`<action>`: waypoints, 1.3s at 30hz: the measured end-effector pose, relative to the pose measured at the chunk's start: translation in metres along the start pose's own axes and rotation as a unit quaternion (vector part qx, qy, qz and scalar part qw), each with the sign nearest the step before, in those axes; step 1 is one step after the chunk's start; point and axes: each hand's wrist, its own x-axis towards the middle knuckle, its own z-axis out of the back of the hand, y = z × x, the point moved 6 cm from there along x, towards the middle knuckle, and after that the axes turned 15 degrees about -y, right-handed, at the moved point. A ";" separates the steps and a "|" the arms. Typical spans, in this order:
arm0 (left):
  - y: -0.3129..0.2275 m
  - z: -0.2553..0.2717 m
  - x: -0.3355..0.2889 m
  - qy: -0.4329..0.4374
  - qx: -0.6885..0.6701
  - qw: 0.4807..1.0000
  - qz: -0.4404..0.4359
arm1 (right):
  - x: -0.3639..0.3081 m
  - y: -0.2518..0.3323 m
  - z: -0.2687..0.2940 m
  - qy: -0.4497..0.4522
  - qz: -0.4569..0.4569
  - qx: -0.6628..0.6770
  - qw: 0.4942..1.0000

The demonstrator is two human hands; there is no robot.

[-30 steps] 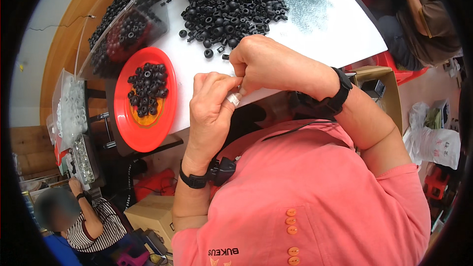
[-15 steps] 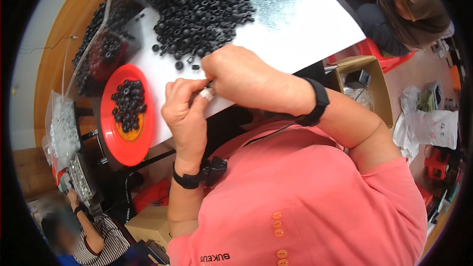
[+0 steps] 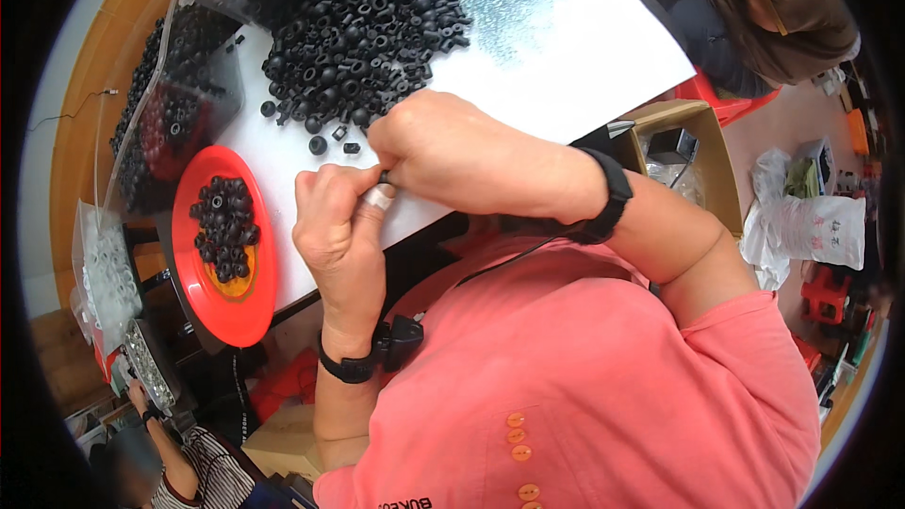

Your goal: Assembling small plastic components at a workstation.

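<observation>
Over the near edge of the white tabletop [image 3: 584, 66], my left hand [image 3: 335, 217] and my right hand [image 3: 429, 146] meet. Both are closed, with fingertips pressed together around a small black part [image 3: 384, 177]. Most of that part is hidden by the fingers. White tape [image 3: 380, 196] wraps the left thumb. Just beyond my hands spreads a heap of small black plastic parts [image 3: 358, 57], some round, some ring-shaped. To the left, a red plate [image 3: 259, 311] carries several black parts like those in the heap.
Tiny shiny pieces [image 3: 504, 0] lie scattered beside the heap. Clear bins [image 3: 156, 113] of black parts stand at the left, near a bag of clear pieces [image 3: 106, 264]. A cardboard box [image 3: 712, 151] is at the right. Two other people sit nearby, at lower left and upper right.
The plate and the near part of the heap sit slightly farther left and lower in the picture. My hands remain together, fingers still closed, with a slight shift of the grip.
</observation>
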 end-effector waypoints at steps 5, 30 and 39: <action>0.001 -0.005 0.003 0.013 -0.019 1.000 -0.004 | 0.002 -0.002 0.003 0.031 -0.025 0.012 0.999; -0.007 0.043 0.004 -0.090 0.046 0.995 -0.013 | -0.010 -0.046 0.058 -0.172 -0.158 0.330 0.914; 0.016 0.110 0.014 -0.181 0.245 0.952 -0.022 | -0.028 -0.041 0.069 -0.310 0.035 0.087 0.946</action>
